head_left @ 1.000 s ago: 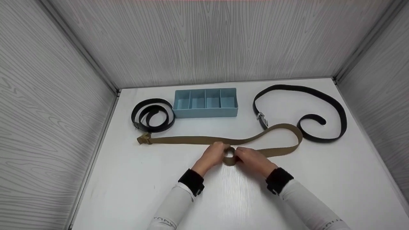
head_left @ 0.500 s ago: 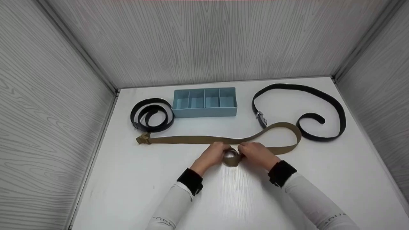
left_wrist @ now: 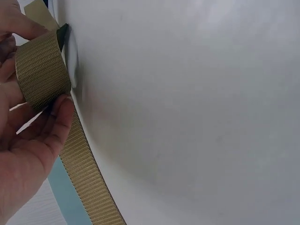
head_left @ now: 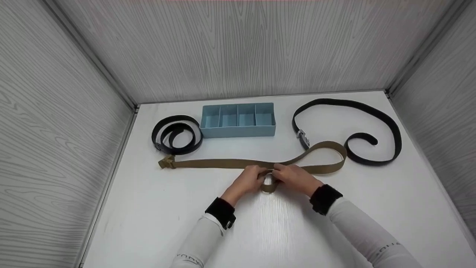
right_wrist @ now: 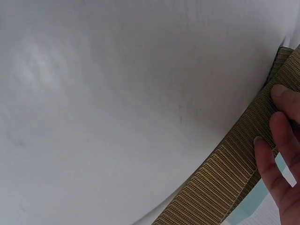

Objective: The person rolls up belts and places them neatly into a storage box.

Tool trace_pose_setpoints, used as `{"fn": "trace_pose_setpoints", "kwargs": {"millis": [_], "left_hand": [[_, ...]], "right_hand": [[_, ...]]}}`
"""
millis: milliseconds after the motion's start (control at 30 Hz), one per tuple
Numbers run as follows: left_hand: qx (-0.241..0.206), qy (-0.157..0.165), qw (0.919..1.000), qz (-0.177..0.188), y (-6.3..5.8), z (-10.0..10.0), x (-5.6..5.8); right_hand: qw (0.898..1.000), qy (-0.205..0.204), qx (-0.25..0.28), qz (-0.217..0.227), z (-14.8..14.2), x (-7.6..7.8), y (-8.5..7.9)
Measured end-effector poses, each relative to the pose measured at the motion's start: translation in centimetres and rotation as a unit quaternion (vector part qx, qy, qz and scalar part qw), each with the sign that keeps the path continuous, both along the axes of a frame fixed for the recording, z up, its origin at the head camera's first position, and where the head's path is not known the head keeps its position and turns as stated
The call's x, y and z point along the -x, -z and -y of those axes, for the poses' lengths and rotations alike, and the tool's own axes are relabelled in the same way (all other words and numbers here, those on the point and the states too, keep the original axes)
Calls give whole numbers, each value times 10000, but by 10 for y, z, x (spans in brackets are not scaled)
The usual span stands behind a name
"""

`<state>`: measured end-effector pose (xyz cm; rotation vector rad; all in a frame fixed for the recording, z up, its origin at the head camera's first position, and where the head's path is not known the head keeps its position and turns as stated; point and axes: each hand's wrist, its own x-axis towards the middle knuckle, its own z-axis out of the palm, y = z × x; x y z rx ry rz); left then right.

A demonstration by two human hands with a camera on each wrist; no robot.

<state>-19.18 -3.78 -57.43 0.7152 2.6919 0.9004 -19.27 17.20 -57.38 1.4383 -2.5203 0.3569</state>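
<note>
Gripping one tan belt [head_left: 227, 163], two hands [head_left: 247, 181] [head_left: 297, 178]

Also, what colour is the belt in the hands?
The belt is brownish tan, clearest in the right wrist view.

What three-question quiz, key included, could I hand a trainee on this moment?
1. True or false: in the head view, the blue tray sits between the left black belt and the right black belt.
2. How many compartments does the blue tray have?
3. What do the left hand and right hand both hold? A) blue tray B) right black belt C) tan belt

Key: 1. True. 2. Four. 3. C.
</note>
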Motion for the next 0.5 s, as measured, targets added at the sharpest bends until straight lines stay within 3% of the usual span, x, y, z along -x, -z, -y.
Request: {"fn": "trace_pose_setpoints", "kwargs": {"millis": [300,500], "left_hand": [[571,255,9975,-340,2,-4,-8],[608,281,9973,-292,3,-4,-8]], "right_hand": [[9985,-476,126,237,-1,2,3],[9987,-432,-81,254,2,0,0]]}}
